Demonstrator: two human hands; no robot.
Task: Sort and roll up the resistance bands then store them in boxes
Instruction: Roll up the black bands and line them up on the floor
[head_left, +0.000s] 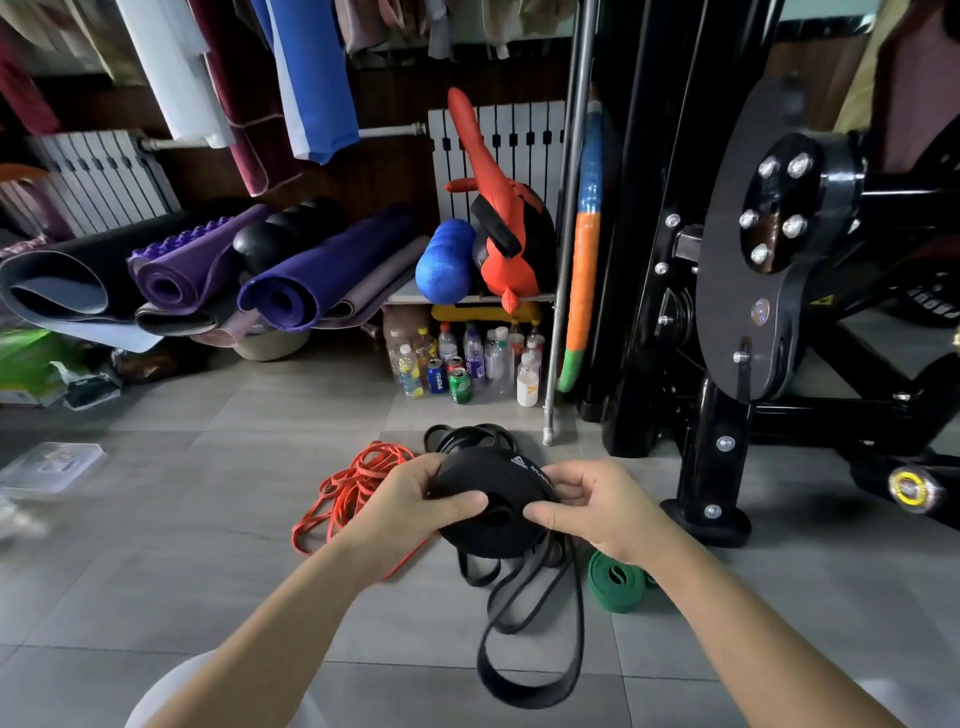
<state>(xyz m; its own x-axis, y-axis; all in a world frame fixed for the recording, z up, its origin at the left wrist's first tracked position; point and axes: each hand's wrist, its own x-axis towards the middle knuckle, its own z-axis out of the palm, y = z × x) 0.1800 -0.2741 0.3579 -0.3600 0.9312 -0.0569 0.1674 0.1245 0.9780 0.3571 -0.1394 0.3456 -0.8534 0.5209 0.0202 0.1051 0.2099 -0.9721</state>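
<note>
Left grip (415, 499) and right grip (597, 506) are pinched on the black band roll (493, 478); its loose tail (530, 649) should be fed in taut.

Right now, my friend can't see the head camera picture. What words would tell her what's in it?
A person's left hand and right hand grip a rolled black resistance band above a grey tiled floor. Loose black bands lie below it, tangled red bands to its left, a rolled green band to its right.
</note>
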